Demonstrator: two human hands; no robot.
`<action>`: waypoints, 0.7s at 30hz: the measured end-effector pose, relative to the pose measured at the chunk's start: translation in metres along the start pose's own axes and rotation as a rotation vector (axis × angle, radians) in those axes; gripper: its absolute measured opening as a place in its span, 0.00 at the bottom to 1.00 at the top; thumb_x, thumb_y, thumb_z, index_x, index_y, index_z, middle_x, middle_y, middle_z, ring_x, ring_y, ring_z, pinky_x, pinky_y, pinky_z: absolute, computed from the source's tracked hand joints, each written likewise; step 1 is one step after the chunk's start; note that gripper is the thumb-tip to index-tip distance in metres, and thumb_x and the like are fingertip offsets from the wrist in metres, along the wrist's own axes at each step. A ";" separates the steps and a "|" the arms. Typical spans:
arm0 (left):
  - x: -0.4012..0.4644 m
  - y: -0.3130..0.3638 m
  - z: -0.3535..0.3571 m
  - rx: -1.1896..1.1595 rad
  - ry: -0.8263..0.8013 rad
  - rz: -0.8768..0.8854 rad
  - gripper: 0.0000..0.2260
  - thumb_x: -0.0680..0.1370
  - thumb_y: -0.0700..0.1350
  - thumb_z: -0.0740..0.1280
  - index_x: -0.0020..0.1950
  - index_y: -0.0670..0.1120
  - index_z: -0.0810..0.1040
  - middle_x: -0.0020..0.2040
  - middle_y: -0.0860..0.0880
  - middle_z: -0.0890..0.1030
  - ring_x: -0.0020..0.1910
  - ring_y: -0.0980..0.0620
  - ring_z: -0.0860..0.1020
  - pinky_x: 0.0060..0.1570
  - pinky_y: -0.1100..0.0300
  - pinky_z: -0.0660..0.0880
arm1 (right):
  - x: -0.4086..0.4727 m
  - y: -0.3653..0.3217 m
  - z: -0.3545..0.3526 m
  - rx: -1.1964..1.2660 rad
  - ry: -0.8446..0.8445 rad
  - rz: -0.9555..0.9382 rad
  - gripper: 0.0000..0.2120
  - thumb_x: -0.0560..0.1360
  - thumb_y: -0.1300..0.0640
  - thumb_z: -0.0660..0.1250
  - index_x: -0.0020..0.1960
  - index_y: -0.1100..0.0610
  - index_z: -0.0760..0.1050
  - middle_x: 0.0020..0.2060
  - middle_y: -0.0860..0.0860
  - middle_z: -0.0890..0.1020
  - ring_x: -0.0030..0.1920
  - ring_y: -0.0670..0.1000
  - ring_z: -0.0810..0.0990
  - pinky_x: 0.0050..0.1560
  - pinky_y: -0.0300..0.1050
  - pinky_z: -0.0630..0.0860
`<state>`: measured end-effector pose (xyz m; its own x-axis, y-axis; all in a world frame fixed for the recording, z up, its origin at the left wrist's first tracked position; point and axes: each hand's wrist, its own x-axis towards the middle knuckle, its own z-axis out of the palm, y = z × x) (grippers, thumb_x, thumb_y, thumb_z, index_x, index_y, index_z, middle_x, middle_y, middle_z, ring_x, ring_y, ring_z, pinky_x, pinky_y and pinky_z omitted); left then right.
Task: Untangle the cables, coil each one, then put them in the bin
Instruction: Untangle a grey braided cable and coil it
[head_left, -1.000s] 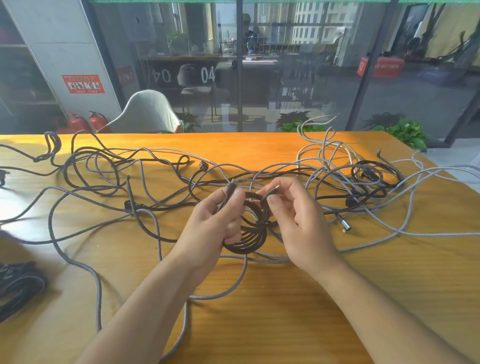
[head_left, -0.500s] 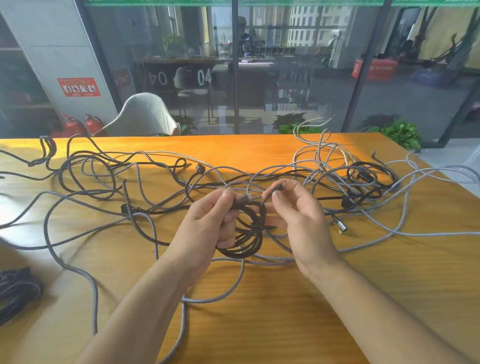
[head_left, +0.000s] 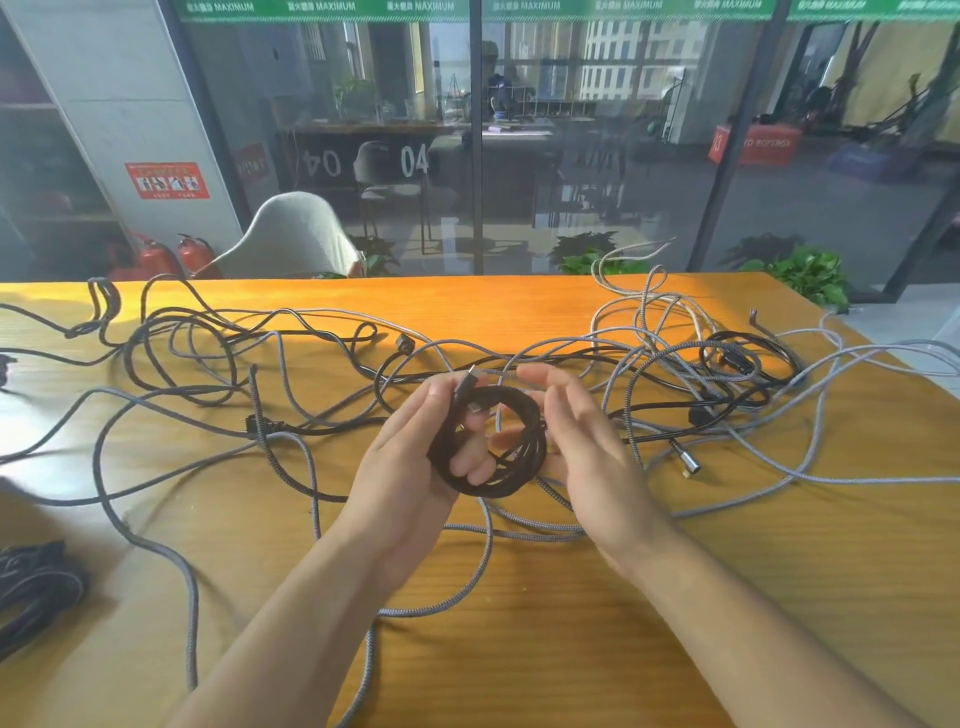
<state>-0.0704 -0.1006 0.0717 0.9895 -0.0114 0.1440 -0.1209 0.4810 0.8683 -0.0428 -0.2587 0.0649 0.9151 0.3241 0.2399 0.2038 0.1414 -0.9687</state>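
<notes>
Head view showed the left hand (head_left: 410, 467) holding a black coiled cable (head_left: 493, 441) above the wooden bench (head_left: 675, 623), fingers curled through its loop, while the right hand (head_left: 587, 447) stood just right of the coil, fingers straight and relaxed, gripping nothing. Beyond the coil, loose grey and black cables (head_left: 675, 364) sprawled tangled over the bench, and left of the coil, at the bench's near edge, lay a dark cable bundle (head_left: 31, 587).
</notes>
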 end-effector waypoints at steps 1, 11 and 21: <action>-0.001 -0.003 0.003 0.009 0.009 0.010 0.16 0.87 0.48 0.57 0.61 0.40 0.79 0.41 0.46 0.70 0.31 0.51 0.63 0.34 0.59 0.67 | -0.002 0.001 0.005 0.035 -0.020 0.006 0.23 0.81 0.40 0.54 0.72 0.48 0.70 0.53 0.51 0.85 0.51 0.53 0.84 0.58 0.46 0.80; -0.007 -0.010 0.008 0.249 0.110 0.080 0.17 0.88 0.51 0.55 0.63 0.44 0.80 0.42 0.45 0.74 0.38 0.51 0.69 0.43 0.57 0.70 | -0.002 0.005 0.005 -0.257 -0.030 -0.128 0.13 0.85 0.53 0.62 0.69 0.43 0.75 0.52 0.43 0.86 0.53 0.43 0.84 0.56 0.38 0.78; -0.001 -0.006 0.003 0.396 0.063 0.093 0.16 0.87 0.53 0.57 0.62 0.55 0.84 0.52 0.43 0.85 0.46 0.48 0.81 0.53 0.47 0.78 | 0.002 0.005 -0.005 -0.304 0.117 -0.139 0.10 0.86 0.53 0.61 0.64 0.46 0.78 0.55 0.41 0.85 0.56 0.44 0.83 0.57 0.47 0.78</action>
<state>-0.0710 -0.1065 0.0677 0.9744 0.0756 0.2118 -0.2189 0.1028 0.9703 -0.0379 -0.2619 0.0600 0.9013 0.2094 0.3792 0.4077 -0.1143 -0.9059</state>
